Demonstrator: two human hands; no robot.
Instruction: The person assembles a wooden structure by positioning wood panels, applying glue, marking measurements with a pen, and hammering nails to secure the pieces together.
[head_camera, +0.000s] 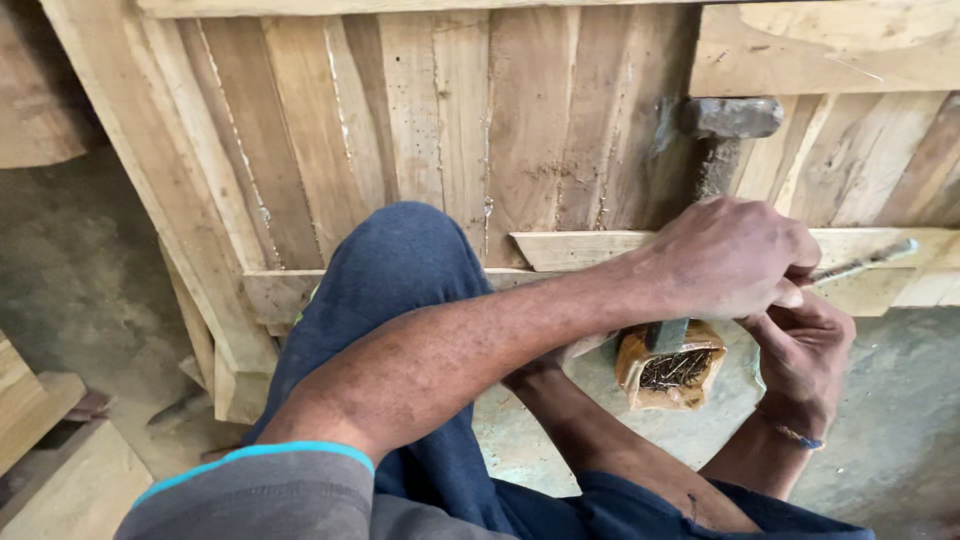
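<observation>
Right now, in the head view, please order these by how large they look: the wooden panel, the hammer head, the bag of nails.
1. Wooden panel, by far the largest.
2. Bag of nails.
3. Hammer head, slightly smaller than the bag; it lies farther from the camera, so this order is unsure.

Soft, even daylight falls on my work, with no glare anywhere. The wooden panel (440, 130) in front of me is bright and its grain reads sharp. My left forearm (450, 350) throws only a faint shadow, while the far left corner sinks into dim grey. Straight boards bow slightly toward the edges of the view. My fingers (790, 295) look a little blurred, perhaps from motion.
</observation>
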